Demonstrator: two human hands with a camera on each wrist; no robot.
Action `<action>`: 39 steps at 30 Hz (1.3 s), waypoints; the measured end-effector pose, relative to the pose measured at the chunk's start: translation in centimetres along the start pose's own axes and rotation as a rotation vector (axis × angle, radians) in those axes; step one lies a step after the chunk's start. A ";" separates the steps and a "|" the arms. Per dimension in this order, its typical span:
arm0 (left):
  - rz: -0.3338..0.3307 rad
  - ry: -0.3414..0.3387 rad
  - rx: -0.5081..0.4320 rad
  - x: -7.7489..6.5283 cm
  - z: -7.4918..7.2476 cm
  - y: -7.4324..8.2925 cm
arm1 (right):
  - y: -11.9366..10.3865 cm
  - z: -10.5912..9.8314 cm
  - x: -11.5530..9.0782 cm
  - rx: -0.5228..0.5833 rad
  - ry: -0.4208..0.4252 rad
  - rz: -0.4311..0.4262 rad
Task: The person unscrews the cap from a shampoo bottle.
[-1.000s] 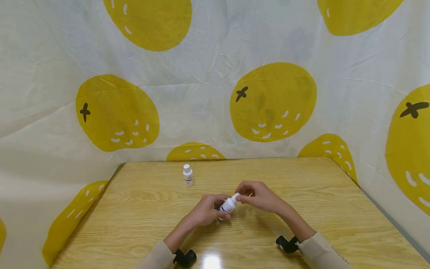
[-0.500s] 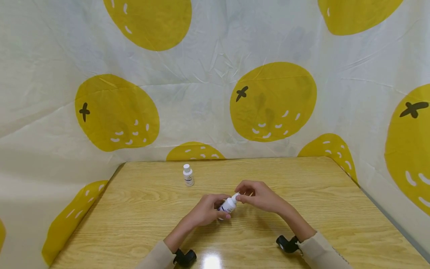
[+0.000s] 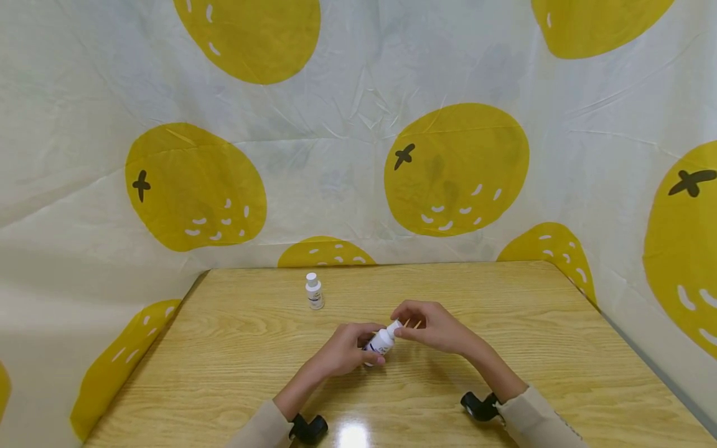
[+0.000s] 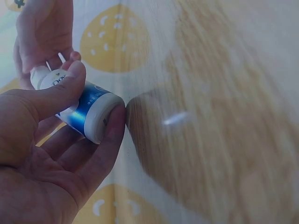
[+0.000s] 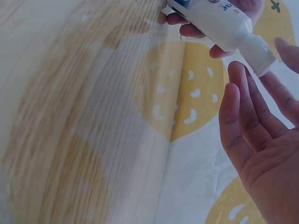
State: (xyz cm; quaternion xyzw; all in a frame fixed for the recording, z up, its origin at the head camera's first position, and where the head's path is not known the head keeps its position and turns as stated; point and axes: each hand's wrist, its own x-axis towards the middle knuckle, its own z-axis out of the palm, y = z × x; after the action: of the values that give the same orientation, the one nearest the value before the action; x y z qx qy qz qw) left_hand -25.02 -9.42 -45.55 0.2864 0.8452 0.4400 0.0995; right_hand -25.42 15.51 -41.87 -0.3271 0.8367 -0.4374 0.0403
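My left hand point(image 3: 348, 350) grips a small white bottle point(image 3: 379, 346) with a blue label, tilted so that its capped end points up and right. In the left wrist view the thumb lies across the bottle's point(image 4: 88, 109) side, and a finger reaches its base. At the other end my right hand point(image 3: 432, 326) surrounds the white cap point(image 5: 257, 54). In the right wrist view its thumb point(image 5: 287, 55) stands a little off the cap, slightly blurred. The fingers are loosely bent around the cap's end; whether the index finger touches it I cannot tell. The cap sits on the bottle.
A second white bottle point(image 3: 315, 292) with a white cap stands upright farther back, left of the hands. The wooden table point(image 3: 252, 354) meets a pale cloth point(image 3: 336, 186) with yellow fruit prints behind and at both sides. A bright reflection lies near the front.
The fingers of my right hand have shifted slightly at the cap, and more of the cap shows now. My left hand and its bottle have stayed in place.
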 end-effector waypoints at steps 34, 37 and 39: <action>-0.016 0.003 0.012 0.0 0.0 0.1 | -0.1 -0.1 0.0 -0.013 0.002 -0.005; -0.018 0.001 0.011 0.0 0.0 0.1 | -0.2 -0.1 0.0 -0.006 0.002 0.006; -0.018 0.000 0.008 -0.1 0.0 0.2 | -0.2 -0.1 -0.1 0.005 0.002 0.019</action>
State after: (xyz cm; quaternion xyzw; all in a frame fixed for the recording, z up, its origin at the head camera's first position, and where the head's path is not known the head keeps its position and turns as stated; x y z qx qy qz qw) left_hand -24.91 -9.37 -45.43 0.2795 0.8495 0.4356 0.1023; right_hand -25.29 15.51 -41.65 -0.3186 0.8387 -0.4395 0.0447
